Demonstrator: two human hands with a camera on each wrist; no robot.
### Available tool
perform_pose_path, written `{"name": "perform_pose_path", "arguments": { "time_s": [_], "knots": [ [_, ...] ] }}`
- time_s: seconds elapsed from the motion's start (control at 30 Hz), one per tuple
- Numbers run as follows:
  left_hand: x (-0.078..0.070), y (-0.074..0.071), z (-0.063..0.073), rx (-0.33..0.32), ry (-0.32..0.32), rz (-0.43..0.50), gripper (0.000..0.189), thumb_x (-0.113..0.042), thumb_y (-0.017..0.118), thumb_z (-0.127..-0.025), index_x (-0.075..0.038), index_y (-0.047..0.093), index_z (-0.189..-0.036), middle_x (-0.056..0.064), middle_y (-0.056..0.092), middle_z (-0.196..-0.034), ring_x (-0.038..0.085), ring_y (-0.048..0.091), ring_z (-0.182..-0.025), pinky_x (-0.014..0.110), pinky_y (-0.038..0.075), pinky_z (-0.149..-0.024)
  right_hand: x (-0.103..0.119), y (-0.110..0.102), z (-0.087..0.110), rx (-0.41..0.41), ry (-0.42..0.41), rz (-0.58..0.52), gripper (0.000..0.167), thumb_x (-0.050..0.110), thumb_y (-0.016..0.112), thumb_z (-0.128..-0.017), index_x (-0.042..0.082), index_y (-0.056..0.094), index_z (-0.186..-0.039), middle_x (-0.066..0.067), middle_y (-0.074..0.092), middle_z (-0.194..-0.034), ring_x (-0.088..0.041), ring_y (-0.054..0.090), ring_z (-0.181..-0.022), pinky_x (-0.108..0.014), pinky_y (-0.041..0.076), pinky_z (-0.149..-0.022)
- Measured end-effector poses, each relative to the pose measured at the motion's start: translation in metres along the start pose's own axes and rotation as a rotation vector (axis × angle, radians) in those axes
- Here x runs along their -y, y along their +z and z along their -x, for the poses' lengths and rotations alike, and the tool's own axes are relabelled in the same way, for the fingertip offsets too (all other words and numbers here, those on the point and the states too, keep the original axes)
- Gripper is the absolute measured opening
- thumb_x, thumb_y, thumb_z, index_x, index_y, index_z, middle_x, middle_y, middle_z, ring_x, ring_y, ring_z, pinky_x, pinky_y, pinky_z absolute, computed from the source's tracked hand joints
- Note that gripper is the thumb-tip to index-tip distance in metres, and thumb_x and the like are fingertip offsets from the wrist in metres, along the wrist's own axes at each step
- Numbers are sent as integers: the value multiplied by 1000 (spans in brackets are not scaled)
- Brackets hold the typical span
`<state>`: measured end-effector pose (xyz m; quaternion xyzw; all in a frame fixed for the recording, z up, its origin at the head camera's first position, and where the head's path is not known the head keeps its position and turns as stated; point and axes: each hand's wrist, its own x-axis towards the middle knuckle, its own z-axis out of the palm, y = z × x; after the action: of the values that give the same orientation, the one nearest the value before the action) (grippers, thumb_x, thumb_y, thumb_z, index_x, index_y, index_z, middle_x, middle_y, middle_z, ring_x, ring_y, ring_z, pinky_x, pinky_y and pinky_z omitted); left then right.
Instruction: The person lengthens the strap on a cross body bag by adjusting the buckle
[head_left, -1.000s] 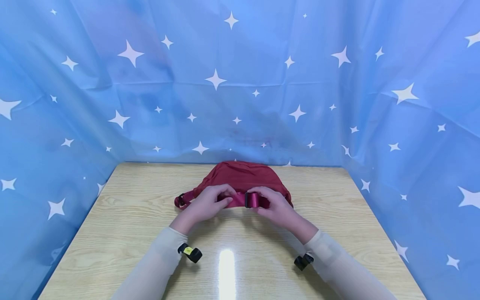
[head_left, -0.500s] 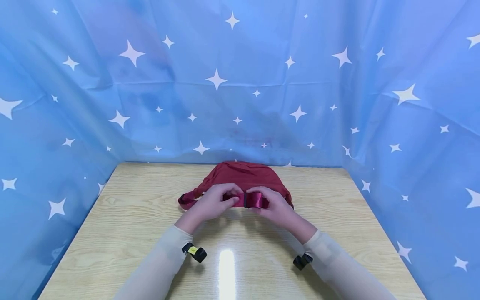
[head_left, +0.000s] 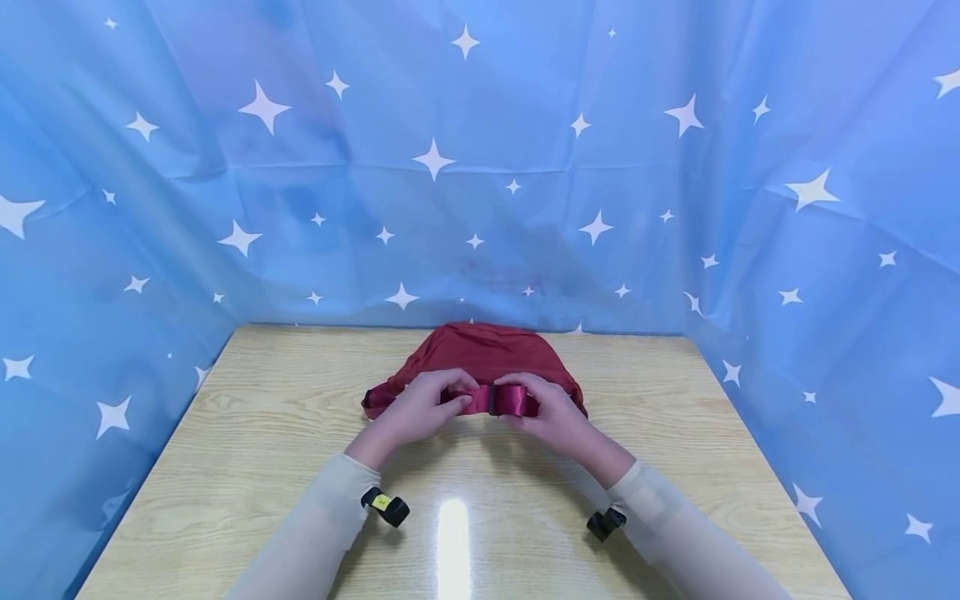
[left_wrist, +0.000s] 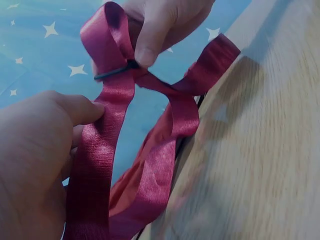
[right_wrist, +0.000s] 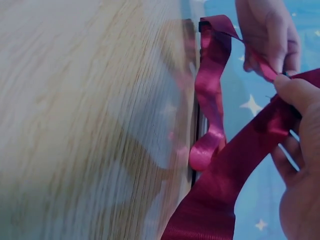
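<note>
A dark red waist bag (head_left: 487, 350) lies toward the back of the table, its wide satin-like strap (left_wrist: 100, 145) raised in front of it. The left hand (head_left: 420, 406) pinches the strap between thumb and fingers, just left of a black slider buckle (left_wrist: 115, 73). On the buckle's other side, the right hand (head_left: 558, 419) pinches the strap, thumb tip right at the buckle in the left wrist view. A strap loop (left_wrist: 107, 27) bulges up from the buckle there. More strap hangs in loose waves behind, near the table surface.
The light wood table (head_left: 300, 358) is backed and flanked by a blue curtain (head_left: 480, 208) with white stars. Each wrist carries a small black camera; the left one (head_left: 386, 506) has a yellow label. Light reflects off the table's front middle.
The left hand has shifted right to the buckle, then slightly back left along the strap. The strap's left end has drawn in to the right. The right hand has stayed nearly still.
</note>
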<state>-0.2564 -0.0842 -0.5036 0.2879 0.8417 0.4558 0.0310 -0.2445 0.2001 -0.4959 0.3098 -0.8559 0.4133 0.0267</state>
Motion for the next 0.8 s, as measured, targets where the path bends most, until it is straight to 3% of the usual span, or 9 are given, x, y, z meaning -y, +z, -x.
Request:
{"name": "perform_pose_path", "arguments": {
  "time_s": [0.27,0.37,0.47,0.57,0.67,0.8],
  "knots": [
    [-10,7,-7,9,22,35,17,-18,74,-109,-25,73,-124,-13,72,-106,9,68,-101,38,57,-95,1,1,-1,7,29,-6,59,9,93,-91,22,68,-142,-3,71,-140,-27,70,-118,-48,62,-93],
    [-12,10,-7,11,14,36,31,-23,82,-104,-28,69,-132,-13,72,-111,9,68,-104,39,57,-97,1,0,-3,15,32,-17,59,10,93,-91,23,67,-142,-1,72,-137,-25,71,-118,-48,62,-94],
    [-13,13,-6,11,11,-3,49,-29,90,-97,-30,66,-138,-15,70,-123,7,67,-111,38,57,-99,2,-1,-4,19,44,-27,60,11,94,-91,24,64,-141,-1,74,-132,-23,73,-114,-45,63,-92],
    [-14,17,-6,-11,32,-75,53,-31,93,-94,-28,67,-140,-14,69,-131,7,65,-115,35,57,-99,3,-1,-4,23,55,-23,61,12,95,-89,23,61,-138,-4,76,-126,-23,75,-108,-43,63,-89],
    [-14,19,-5,-46,53,-126,50,-31,94,-93,-26,71,-137,-14,70,-129,7,65,-113,33,57,-98,4,-2,-6,41,48,-24,61,9,95,-89,21,59,-137,-5,76,-122,-22,75,-106,-40,63,-88],
    [-13,19,-4,-80,76,-136,48,-31,96,-90,-25,74,-132,-14,70,-121,7,65,-105,33,58,-93,7,-8,-6,73,15,-86,65,7,94,-89,21,57,-141,-4,72,-132,-23,74,-113,-38,64,-88]
  ]
}}
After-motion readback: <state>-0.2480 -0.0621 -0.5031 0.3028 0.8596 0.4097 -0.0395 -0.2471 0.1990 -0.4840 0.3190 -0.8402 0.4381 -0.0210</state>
